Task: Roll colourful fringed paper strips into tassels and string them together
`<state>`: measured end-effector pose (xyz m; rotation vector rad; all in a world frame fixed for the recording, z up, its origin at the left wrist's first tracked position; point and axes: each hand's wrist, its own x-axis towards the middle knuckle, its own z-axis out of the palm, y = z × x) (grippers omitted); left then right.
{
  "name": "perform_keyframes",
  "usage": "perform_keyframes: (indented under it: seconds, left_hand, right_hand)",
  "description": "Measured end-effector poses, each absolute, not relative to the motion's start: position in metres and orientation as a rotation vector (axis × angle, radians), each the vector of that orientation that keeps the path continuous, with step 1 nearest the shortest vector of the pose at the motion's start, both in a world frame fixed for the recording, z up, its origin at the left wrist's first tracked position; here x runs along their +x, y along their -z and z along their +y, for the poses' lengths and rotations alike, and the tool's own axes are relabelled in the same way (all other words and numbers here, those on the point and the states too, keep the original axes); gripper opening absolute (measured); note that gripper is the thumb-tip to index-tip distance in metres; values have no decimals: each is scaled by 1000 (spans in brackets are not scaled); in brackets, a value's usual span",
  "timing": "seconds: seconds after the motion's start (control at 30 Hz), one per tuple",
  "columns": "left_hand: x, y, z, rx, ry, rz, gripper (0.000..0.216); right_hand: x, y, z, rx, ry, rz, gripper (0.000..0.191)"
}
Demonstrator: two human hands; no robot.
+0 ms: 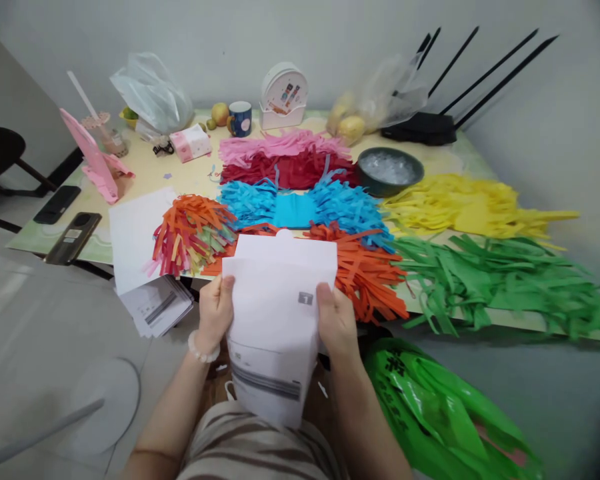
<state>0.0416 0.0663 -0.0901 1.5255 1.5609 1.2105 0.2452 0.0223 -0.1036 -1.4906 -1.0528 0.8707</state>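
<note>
Both of my hands grip a white printed envelope [275, 313] upright over my lap. A small grey square with a "1" and a dark printed band show on its face, and a flap-like layer with a rounded tab stands at its top. My left hand [215, 308] pinches the left edge, thumb in front; a pale beaded bracelet circles that wrist. Pressed against the right edge is my right hand [337, 321], also thumb in front. Just beyond the envelope lie orange paper strips [365, 273]. Left of it sits a mixed-colour strip bundle [190, 233].
Blue strips [295, 208], green strips [510, 280] and yellow strips [460, 203] cover the table. A dark bowl [390, 170] stands behind. Left are phones [74, 237], a white sheet [137, 233] and a printed paper stack [157, 305]. A green bag [440, 407] is at lower right.
</note>
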Motion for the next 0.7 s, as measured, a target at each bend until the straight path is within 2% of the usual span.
perform_keyframes:
  seconds: [0.13, 0.3, 0.43, 0.5, 0.7]
  left_hand:
    - [42, 95, 70, 1533, -1183, 1533, 50]
    - [40, 94, 72, 1544, -1129, 1493, 49]
    - [45, 97, 60, 1572, -1025, 1446, 42]
    - [48, 101, 53, 1590, -961, 1431, 41]
    - [40, 103, 62, 1500, -1174, 1663, 47]
  right_hand:
    - [246, 101, 32, -1594, -681, -1092, 58]
    - [250, 90, 37, -1558, -724, -1150, 54]
    - [262, 78, 47, -1702, -357, -1103, 53]
    - [267, 74, 52, -1739, -275, -1076, 53]
    - [248, 85, 31, -1514, -774, -1163, 51]
